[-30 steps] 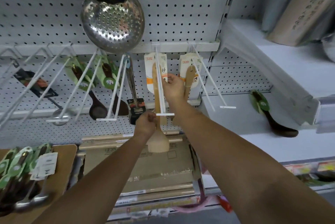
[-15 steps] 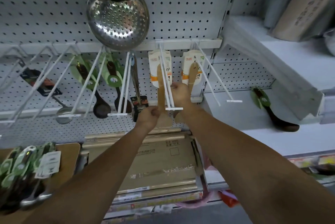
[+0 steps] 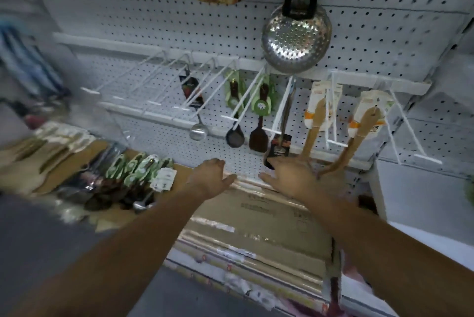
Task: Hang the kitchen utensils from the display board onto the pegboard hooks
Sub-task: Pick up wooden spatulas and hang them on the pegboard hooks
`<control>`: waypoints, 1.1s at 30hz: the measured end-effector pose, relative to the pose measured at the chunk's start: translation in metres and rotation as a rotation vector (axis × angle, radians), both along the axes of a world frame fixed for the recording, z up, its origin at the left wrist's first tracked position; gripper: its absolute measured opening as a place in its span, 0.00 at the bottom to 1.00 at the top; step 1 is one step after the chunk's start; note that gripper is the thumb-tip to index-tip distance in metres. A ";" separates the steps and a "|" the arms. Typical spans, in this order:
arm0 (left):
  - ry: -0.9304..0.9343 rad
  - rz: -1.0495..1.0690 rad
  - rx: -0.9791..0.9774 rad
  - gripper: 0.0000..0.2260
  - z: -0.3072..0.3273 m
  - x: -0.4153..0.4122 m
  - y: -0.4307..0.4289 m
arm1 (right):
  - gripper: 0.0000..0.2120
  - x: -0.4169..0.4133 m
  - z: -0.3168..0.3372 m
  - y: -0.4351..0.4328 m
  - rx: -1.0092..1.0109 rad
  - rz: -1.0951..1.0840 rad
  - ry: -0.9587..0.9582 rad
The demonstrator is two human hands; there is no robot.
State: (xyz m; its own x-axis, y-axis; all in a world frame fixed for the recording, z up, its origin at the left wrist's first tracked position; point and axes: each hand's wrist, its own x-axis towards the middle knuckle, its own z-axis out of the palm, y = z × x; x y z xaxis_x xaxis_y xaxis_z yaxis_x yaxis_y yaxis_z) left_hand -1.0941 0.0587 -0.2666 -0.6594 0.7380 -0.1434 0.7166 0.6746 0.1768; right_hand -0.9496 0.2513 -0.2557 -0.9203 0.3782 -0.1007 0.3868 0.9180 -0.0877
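Two wooden spatulas hang from white hooks on the pegboard point(image 3: 384, 21): one point(image 3: 314, 124) left of the other point(image 3: 359, 134), each with a white and orange card. My left hand point(image 3: 211, 175) and my right hand point(image 3: 289, 175) hover below them, fingers loose, holding nothing. On the brown display board point(image 3: 179, 175) at the left lie several utensils with green cards point(image 3: 133, 170). Further left on the hooks hang a small steel ladle point(image 3: 198, 132), two dark spoons point(image 3: 234, 137) and tongs point(image 3: 279, 147).
A big perforated steel skimmer point(image 3: 296, 39) hangs above the hook row. Several bare white hooks point(image 3: 143, 80) stick out at the left. Flat cardboard boxes point(image 3: 256, 219) lie under my hands. A white shelf side point(image 3: 423, 201) stands at the right.
Both hands have let go of the wooden spatula, which now hangs on its hook, and have dropped lower. My view has swung left toward the display board.
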 end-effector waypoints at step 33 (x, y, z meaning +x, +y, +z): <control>0.067 0.708 -0.064 0.35 -0.011 -0.226 -0.650 | 0.37 -0.405 -0.023 -0.621 -0.065 0.881 -0.030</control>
State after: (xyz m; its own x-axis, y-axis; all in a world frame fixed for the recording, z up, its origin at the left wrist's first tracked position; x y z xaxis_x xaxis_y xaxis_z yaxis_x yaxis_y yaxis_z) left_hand -1.3205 -0.5911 -0.2772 -0.9860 0.1211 -0.1147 0.1107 0.9895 0.0927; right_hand -1.3546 -0.3696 -0.2784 -0.8713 -0.4744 -0.1260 -0.4557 0.8772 -0.1513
